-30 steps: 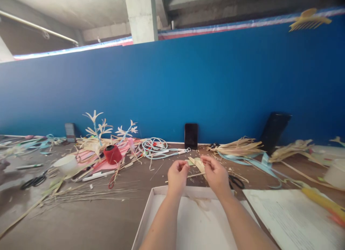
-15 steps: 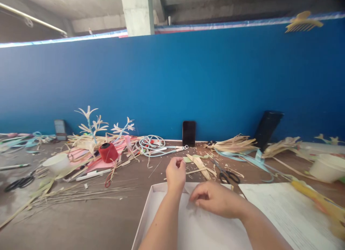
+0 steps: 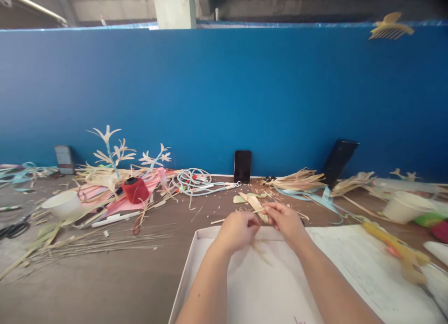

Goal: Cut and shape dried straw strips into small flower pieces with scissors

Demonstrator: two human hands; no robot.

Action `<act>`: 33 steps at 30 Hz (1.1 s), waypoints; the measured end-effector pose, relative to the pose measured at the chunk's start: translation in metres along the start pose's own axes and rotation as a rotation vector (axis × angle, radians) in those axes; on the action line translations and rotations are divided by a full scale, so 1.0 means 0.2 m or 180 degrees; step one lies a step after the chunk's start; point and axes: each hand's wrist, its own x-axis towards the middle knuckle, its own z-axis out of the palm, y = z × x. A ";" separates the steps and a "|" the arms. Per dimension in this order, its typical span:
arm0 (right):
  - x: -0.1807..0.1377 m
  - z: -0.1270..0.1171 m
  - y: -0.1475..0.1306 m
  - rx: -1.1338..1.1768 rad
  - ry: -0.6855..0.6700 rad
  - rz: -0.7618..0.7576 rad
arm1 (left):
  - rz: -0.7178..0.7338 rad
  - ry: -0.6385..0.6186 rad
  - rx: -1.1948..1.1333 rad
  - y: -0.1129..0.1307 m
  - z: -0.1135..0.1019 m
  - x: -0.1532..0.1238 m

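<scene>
My left hand is over the far edge of a shallow white box lid, its fingers curled closed. A thin, pale strip like dried husk hangs blurred beneath those fingertips. Just right of it, my right hand has thumb and fingers pinched together; what they hold, if anything, is too small to make out. Those fingertips are close to a flat piece of pale husk on the table. A thin stick lies partly behind my left hand. My right hand covers most of the scissors.
Husk flowers, a red thread spool and a white cup stand at left. A phone leans on the blue partition. Printed paper and a yellow glue gun lie at right, near another white tub.
My right hand has moved up and away to the pale husk beyond the box lid. My left hand has dropped and turned, fingers now pointing right. The view has shifted slightly.
</scene>
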 end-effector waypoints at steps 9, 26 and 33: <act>-0.01 -0.01 0.04 0.0069 -0.0021 -0.0176 | -0.0189 -0.0342 0.0715 0.04 0.01 -0.05; 0.00 -0.01 0.05 -0.0094 0.0007 -0.0262 | -0.0926 0.0948 0.1496 -0.02 -0.02 0.03; 0.15 0.04 -0.10 -0.1620 0.0048 -0.0717 | -0.1066 0.1152 0.1687 -0.09 0.02 0.05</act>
